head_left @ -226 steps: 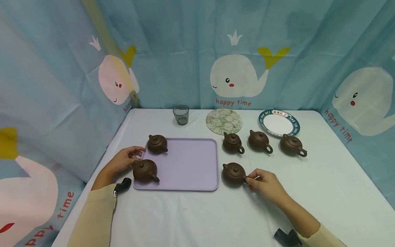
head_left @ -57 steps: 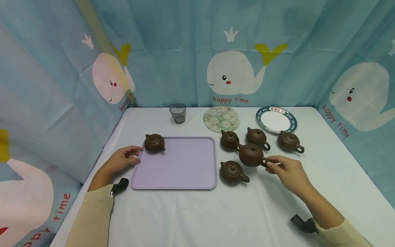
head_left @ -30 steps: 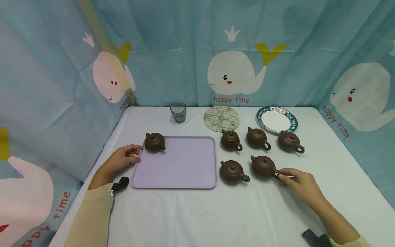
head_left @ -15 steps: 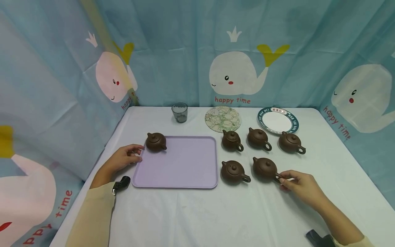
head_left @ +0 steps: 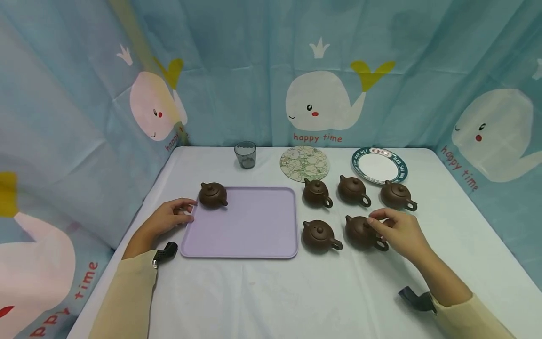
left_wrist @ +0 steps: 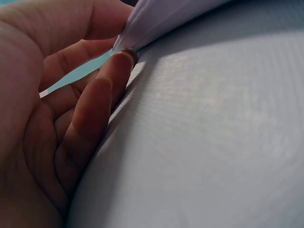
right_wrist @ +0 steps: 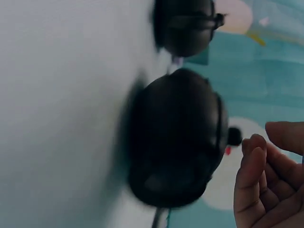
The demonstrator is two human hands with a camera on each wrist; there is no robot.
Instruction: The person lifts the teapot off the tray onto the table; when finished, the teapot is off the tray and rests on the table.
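A lavender tray point(head_left: 254, 226) lies on the white table with one brown teapot point(head_left: 213, 194) at its far left corner. My left hand point(head_left: 185, 213) grips the tray's left rim; in the left wrist view its fingers point(left_wrist: 90, 109) curl under the tray point(left_wrist: 161, 19) edge. Right of the tray stand two more teapots, one point(head_left: 318, 234) next to the tray and another point(head_left: 359, 230) beside it. My right hand point(head_left: 378, 223) hovers just over that second teapot point(right_wrist: 175, 137), fingers point(right_wrist: 251, 166) loosely curled and holding nothing. Its handle is free.
Three more teapots point(head_left: 352, 189) stand in a row behind the pair. Further back are a dark glass cup point(head_left: 245, 154), a round patterned coaster point(head_left: 304, 163) and a green-rimmed plate point(head_left: 400, 170). Whale-print curtains close in the table on three sides.
My right hand carried a teapot from the tray, set it down right of the front teapot, let go of the handle and rose over its lid. The left hand stayed on the tray rim.
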